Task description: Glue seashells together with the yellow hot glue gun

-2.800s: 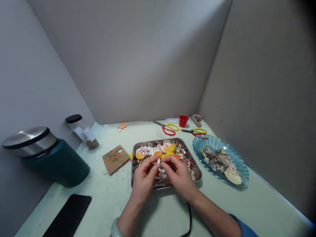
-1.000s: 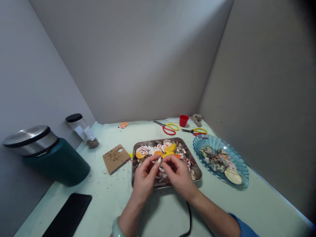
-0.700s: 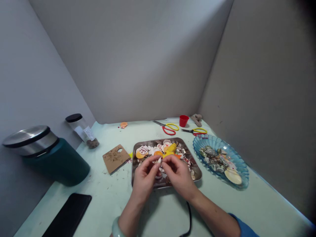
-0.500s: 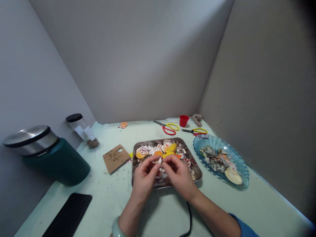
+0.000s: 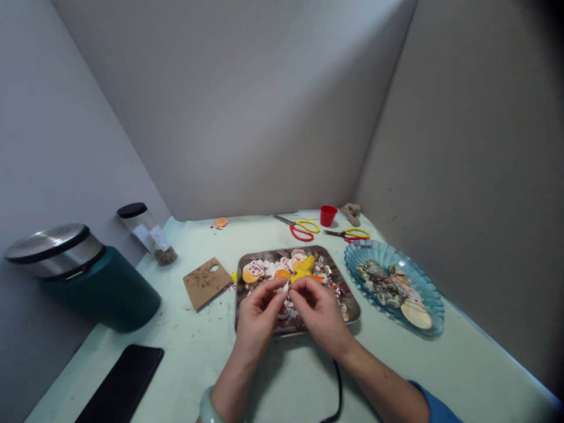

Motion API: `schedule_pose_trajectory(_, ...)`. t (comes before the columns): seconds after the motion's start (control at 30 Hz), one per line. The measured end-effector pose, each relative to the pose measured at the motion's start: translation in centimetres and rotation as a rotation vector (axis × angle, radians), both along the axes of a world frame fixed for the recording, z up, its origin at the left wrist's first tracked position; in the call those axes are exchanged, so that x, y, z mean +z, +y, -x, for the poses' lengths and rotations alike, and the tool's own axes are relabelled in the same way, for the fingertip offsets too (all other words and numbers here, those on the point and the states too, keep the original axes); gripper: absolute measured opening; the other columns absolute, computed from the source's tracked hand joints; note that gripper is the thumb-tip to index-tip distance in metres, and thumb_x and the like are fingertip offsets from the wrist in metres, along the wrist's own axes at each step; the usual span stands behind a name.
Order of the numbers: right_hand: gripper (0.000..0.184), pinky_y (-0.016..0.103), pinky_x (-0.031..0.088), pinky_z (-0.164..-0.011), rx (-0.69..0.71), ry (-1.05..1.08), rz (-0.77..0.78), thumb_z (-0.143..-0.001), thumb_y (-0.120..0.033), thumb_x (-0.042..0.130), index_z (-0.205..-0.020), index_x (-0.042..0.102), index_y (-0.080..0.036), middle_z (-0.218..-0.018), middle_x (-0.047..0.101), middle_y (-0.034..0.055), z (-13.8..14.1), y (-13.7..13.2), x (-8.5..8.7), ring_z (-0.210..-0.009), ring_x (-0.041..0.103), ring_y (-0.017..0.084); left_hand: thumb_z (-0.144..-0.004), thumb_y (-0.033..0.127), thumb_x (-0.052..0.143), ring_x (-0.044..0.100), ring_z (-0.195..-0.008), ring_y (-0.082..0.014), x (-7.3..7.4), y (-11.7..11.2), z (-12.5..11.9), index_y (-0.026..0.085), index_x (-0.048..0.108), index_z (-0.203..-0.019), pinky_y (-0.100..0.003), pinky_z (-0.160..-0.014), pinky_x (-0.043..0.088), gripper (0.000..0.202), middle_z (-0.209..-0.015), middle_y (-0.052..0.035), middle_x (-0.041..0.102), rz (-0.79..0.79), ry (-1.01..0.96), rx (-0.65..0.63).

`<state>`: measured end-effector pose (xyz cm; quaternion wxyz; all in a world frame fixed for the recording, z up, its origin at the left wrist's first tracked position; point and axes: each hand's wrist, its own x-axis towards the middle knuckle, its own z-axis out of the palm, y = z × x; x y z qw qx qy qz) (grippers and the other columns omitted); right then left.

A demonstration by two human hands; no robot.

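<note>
Both hands meet over the front half of a metal tray (image 5: 241, 263) filled with seashells. My left hand (image 5: 259, 317) and my right hand (image 5: 321, 314) pinch a small white shell (image 5: 285, 287) between their fingertips, held just above the heap. In the tray's far half lie orange, white and red-spotted shells (image 5: 255, 270) and a yellow piece (image 5: 305, 267). A pale green bangle (image 5: 205, 406) rings my left wrist.
A blue glass dish (image 5: 429, 294) with shells lies to the right. Two yellow-and-red scissors (image 5: 304, 229) (image 5: 355, 235), a red cup (image 5: 328, 215), a brown card (image 5: 206, 283), a jar (image 5: 147, 234), a dark green bin (image 5: 88, 276) and a black phone (image 5: 123, 385) surround the tray.
Hardly anything moved. Both hands stay together over the tray, fingers shifting slightly on the small white shell.
</note>
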<state>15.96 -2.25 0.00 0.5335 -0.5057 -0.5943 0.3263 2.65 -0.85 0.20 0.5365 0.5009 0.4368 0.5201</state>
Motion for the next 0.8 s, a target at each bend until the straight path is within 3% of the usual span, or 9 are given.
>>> schedule_pose_trajectory(0.57,0.013,0.023,0.044,-0.057,0.02,0.044,-0.015,-0.089,-0.029,0.055,-0.082,0.061,-0.019,-0.073,0.063,-0.0002,-0.05,-0.08,-0.21,-0.062,0.056,0.014,-0.074,0.041,0.069,0.055,-0.051,-0.012,0.31,-0.14,-0.05,0.013,0.068,-0.098,-0.023,-0.05,0.047,0.036,-0.059,0.0006,0.061,0.028,-0.023,-0.013)
schedule_pose_trajectory(0.8,0.008,0.026,0.047,-0.064,0.014,0.025,-0.094,-0.087,-0.022,0.058,-0.093,0.062,-0.021,-0.085,0.065,0.0022,-0.08,-0.06,-0.23,-0.073,0.06,0.016,-0.078,0.045,0.065,0.055,-0.05,-0.0122,-0.18,0.02,0.11,0.013,0.067,-0.1,-0.024,-0.051,0.047,0.039,-0.057,0.0012,0.059,0.053,-0.053,-0.051)
